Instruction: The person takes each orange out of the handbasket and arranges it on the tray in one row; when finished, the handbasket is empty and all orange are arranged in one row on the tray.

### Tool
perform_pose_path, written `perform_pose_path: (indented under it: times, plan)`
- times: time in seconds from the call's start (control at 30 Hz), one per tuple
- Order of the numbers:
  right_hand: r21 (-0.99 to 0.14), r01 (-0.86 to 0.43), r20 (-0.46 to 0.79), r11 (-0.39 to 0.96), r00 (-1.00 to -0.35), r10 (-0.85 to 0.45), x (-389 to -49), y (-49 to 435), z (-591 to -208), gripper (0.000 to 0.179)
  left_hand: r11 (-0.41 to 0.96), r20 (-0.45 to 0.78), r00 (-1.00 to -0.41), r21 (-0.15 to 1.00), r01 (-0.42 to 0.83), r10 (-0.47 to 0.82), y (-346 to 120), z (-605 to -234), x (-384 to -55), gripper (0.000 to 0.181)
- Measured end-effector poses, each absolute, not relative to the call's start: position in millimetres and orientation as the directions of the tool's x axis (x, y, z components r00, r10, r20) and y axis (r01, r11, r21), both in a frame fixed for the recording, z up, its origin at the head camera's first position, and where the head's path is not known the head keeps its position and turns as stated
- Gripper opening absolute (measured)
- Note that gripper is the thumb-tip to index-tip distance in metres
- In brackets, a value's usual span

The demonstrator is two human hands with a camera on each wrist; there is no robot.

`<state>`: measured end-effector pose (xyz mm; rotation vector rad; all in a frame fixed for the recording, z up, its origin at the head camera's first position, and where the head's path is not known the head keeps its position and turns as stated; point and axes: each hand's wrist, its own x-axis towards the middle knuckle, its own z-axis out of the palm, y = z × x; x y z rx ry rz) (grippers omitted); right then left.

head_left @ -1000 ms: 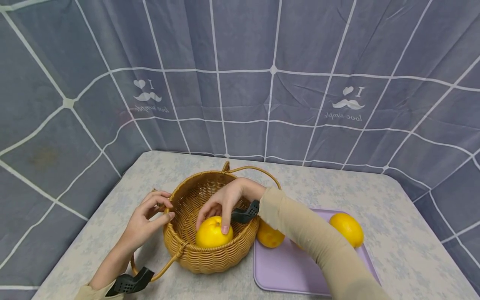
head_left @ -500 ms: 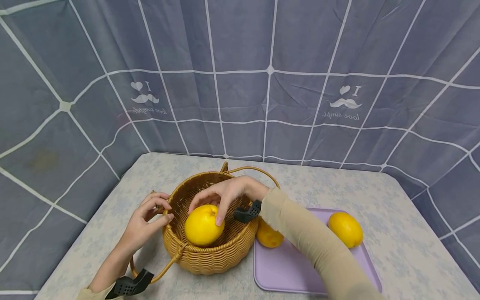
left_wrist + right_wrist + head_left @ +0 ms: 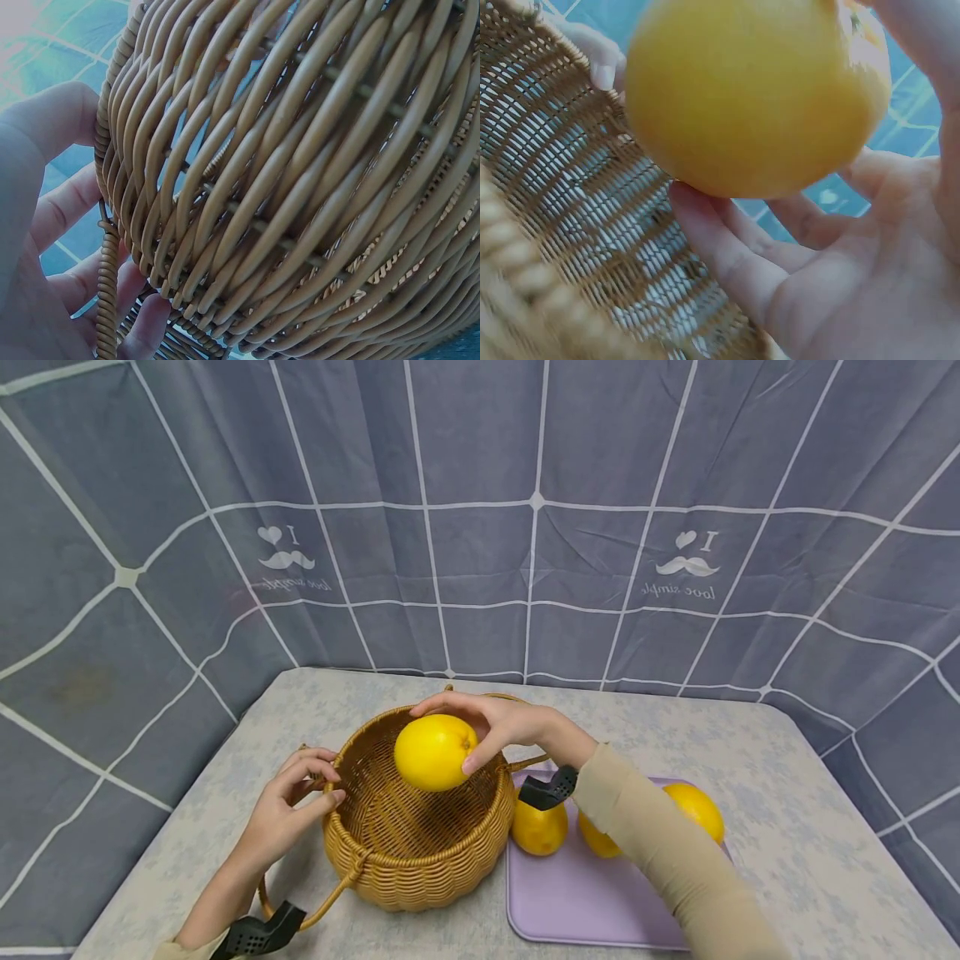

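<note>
A smooth golden-yellow fruit, round to oval with a small stem dimple, hangs over the opening of a round wicker basket. My right hand holds it between thumb and fingers; the right wrist view shows the fruit with fingertips along its underside. The basket's woven floor shows bare below it. At the basket's left rim, my left hand grips the edge with thumb and fingertips. In the left wrist view the basket's wall fills most of the picture, fingers beside its wrapped handle.
A lilac tray lies right of the basket. It bears a yellow fruit close to the basket, another yellow fruit partly behind my right sleeve, and one at the right side. A grey checked curtain hangs behind the table.
My right hand has lifted the yellow fruit from inside the basket, up and a little to the right of where it was half a second ago. The left hand stays on the rim.
</note>
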<state>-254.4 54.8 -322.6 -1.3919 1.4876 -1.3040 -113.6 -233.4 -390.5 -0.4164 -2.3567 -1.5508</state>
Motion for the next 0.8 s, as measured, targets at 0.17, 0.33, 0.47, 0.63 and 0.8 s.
perform_pose_path:
  times: [0.17, 0.33, 0.47, 0.63, 0.8]
  plan:
    - [-0.941, -0.313, 0.213, -0.129, -0.25, -0.944, -246.3, 88.9, -319.0, 0.093, 0.388, 0.384, -0.92, 0.838, 0.384, 0.082, -233.1, -390.9, -113.7, 0.012]
    - [-0.94, -0.325, 0.223, -0.102, -0.361, -0.906, -236.0, 123.7, -319.9, 0.088, 0.399, 0.382, -0.921, 0.835, 0.379, 0.076, -233.7, -390.1, -113.9, 0.011]
    - [-0.928, -0.362, 0.25, -0.086, -0.436, -0.864, -229.4, 149.6, -321.6, 0.086, 0.399, 0.387, -0.919, 0.833, 0.383, 0.074, -234.6, -389.5, -113.6, 0.012]
    - [-0.903, -0.426, 0.288, -0.05, -0.518, -0.805, -219.6, 183.6, -325.1, 0.085, 0.393, 0.397, -0.915, 0.831, 0.392, 0.074, -234.5, -389.3, -113.9, 0.013]
    - [-0.889, -0.453, 0.264, 0.066, -0.625, -0.734, -206.3, 223.6, -330.1, 0.087, 0.399, 0.394, -0.916, 0.83, 0.389, 0.074, -233.5, -389.0, -114.6, 0.012]
